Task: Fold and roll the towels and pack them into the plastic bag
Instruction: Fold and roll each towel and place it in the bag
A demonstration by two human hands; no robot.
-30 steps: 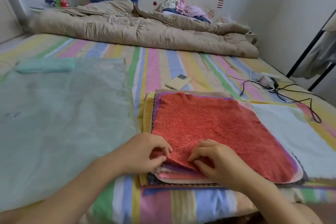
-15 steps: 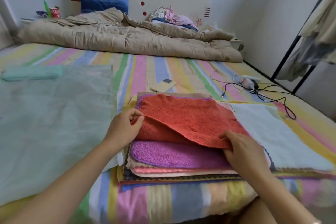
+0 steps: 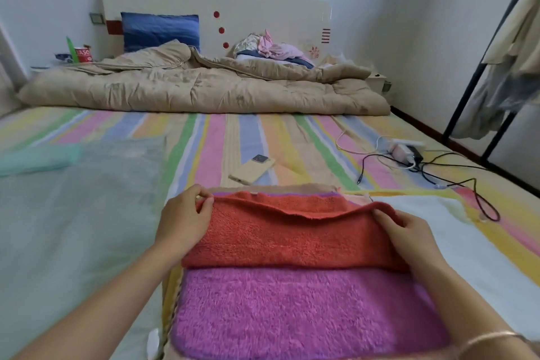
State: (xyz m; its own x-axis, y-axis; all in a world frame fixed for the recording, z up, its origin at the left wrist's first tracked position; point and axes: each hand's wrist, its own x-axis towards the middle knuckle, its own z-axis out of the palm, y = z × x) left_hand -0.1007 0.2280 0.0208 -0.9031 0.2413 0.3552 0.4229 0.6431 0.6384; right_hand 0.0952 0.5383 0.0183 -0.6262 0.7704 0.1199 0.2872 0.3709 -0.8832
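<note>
An orange-red towel (image 3: pixel 292 237) lies folded in half on top of a stack of towels on the bed. My left hand (image 3: pixel 185 219) pinches its far left corner. My right hand (image 3: pixel 409 234) grips its far right corner. Below the fold, a purple towel (image 3: pixel 304 313) is uncovered. A white towel (image 3: pixel 455 248) lies flat to the right of the stack. The translucent plastic bag (image 3: pixel 73 231) is spread flat on the left, with a rolled mint-green towel (image 3: pixel 38 159) inside it at the far end.
A cream phone (image 3: pixel 252 169) lies just beyond the stack. A charger with black and white cables (image 3: pixel 409 155) sprawls to the right. A beige quilt (image 3: pixel 204 90) is bunched at the head of the striped bed (image 3: pixel 263 137). A black clothes rack (image 3: pixel 479 79) stands at right.
Both hands lifted the near edge of the orange-red towel and carried it away from me to the far edge, folding it in half and uncovering the purple towel.
</note>
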